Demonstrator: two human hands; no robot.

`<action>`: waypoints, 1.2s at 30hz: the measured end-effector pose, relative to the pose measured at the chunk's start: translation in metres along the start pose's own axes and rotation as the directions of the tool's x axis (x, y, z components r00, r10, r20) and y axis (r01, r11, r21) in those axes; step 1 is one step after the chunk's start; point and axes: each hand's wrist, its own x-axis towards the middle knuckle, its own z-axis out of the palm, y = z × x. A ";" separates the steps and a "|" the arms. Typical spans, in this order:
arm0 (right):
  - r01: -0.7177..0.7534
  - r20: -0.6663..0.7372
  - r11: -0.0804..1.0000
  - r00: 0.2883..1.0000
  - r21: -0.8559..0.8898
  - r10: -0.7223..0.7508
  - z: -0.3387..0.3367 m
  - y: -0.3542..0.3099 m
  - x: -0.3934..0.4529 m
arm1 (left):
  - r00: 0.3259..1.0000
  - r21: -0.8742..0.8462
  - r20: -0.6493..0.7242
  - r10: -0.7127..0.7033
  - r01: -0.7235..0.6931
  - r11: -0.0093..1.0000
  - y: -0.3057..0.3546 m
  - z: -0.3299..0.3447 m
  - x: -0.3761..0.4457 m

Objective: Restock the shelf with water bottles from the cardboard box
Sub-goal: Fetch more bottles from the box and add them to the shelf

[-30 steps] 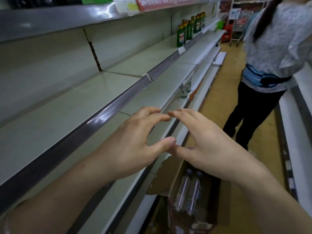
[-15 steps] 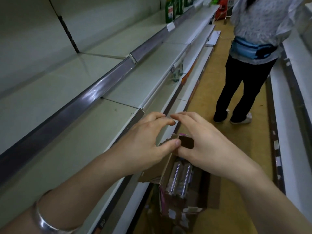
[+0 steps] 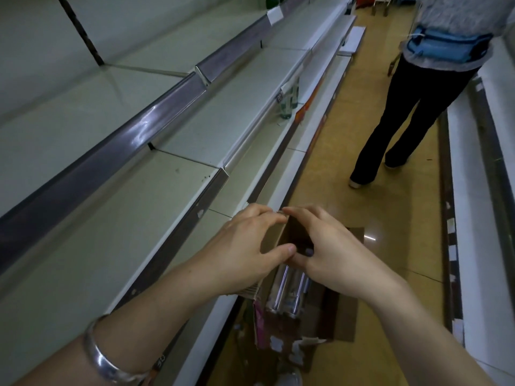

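Note:
A cardboard box (image 3: 262, 327) stands open on the floor against the foot of the shelving. Clear water bottles (image 3: 289, 296) lie inside it, partly hidden by my hands. My left hand (image 3: 248, 249) and my right hand (image 3: 331, 254) hover side by side above the box. Their fingers are curved and spread, thumbs and fingertips almost meeting, and they hold nothing. A silver bangle (image 3: 108, 358) sits on my left wrist. The bare pale shelf (image 3: 97, 224) runs along my left at several levels.
A few green-tinted bottles (image 3: 288, 103) stand on a lower shelf further along. A person in dark trousers (image 3: 404, 112) with a blue waist bag stands in the aisle ahead. White shelving (image 3: 473, 207) lines the right side. One box flap (image 3: 345, 313) lies on the yellow floor.
My view has tilted down and the box has come fully into sight. Both hands have dropped lower toward the box, keeping the same curved pose.

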 end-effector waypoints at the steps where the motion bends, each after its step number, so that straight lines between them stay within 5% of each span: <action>1: -0.005 0.008 1.000 1.000 0.011 0.005 0.002 0.004 0.002 | 1.000 -0.001 0.008 -0.004 0.004 1.000 -0.001 0.003 0.003; 13: -0.041 0.037 0.997 0.999 0.069 0.039 0.020 0.043 0.017 | 0.996 0.020 0.064 -0.057 0.056 0.998 -0.014 0.033 0.034; 36: -0.278 0.312 0.957 0.919 0.079 0.242 0.097 0.120 0.044 | 0.964 0.121 0.174 -0.203 0.183 0.976 -0.037 0.096 0.062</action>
